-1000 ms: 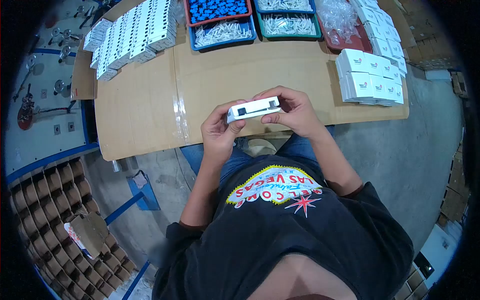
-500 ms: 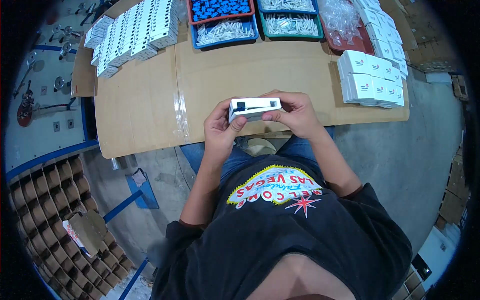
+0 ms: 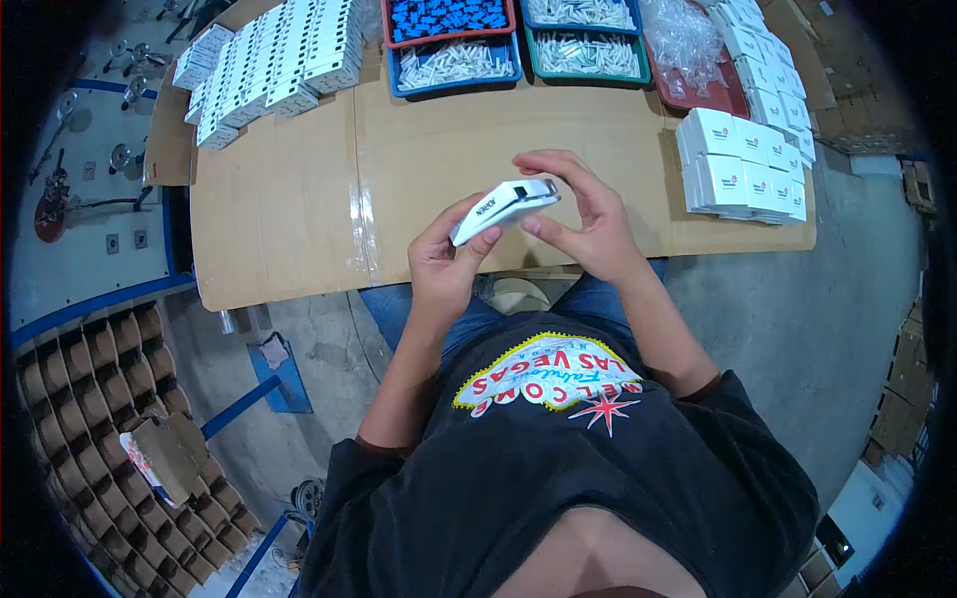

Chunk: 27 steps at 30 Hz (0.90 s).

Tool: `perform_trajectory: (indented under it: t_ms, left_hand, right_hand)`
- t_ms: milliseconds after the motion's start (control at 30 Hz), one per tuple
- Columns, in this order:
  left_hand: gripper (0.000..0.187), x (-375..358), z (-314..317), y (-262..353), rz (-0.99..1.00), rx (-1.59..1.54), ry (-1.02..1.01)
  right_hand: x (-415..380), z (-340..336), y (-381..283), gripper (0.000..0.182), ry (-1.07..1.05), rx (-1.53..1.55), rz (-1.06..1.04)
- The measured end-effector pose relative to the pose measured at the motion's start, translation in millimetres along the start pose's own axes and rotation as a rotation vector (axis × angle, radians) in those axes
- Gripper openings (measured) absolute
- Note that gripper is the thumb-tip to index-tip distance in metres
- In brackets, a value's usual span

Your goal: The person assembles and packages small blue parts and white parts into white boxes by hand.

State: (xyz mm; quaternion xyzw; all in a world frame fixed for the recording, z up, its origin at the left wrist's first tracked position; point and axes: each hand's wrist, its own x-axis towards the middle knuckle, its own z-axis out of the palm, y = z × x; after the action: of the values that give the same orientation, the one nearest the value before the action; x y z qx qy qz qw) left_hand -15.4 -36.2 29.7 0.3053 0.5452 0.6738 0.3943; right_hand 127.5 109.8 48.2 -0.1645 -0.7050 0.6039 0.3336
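Observation:
A small white plastic case [image 3: 506, 206] with dark lettering on one side is held tilted above the near edge of the cardboard-covered table. My left hand [image 3: 448, 256] grips its lower left end between thumb and fingers. Beside the other end, my right hand [image 3: 586, 217] is open, its thumb and fingers apart around the case's right end. A dark slot shows on the case's top side.
Rows of white units [image 3: 284, 65] stand at the back left. Behind the hands are a blue tray [image 3: 456, 88] and a green tray [image 3: 590, 77] of white pieces, and a red tray [image 3: 448, 40] of blue pieces. White boxes [image 3: 725, 179] are stacked at the right.
The case has turned, so its lettered side now shows and its right end points up. My right hand has opened and its fingers have lifted off the case.

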Motion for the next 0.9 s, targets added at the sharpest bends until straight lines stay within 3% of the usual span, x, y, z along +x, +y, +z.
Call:
perform_trajectory:
  t_ms: [33, 233, 567, 667, 733, 900]
  left_hand:
    - [0.037, -1, 1, 0, -0.002, 0.001, 0.0]
    - [0.035, 2, 3, 2, 0.054, 0.038, -0.057]
    - [0.033, 1, -1, 3, 0.063, 0.075, -0.082]
    - [0.033, -1, 0, 5, 0.013, 0.021, -0.077]
    - [0.033, -1, 0, 2, -0.026, -0.014, -0.067]
    - [0.042, -2, 1, -7, 0.012, -0.386, -0.027]
  right_hand:
    - [0, -1, -2, 0.046, -0.057, -0.088, -0.071]
    - [1, 0, 1, 0.035, -0.08, -0.008, -0.031]
    - [4, -2, 0, 0.034, -0.102, -0.068, -0.089]
    - [1, -1, -4, 0.039, -0.112, -0.036, -0.017]
    - [1, 6, -5, 0.043, -0.04, 0.175, 0.094]
    - [-4, -3, -5, 0.044, -0.106, 0.256, 0.256]
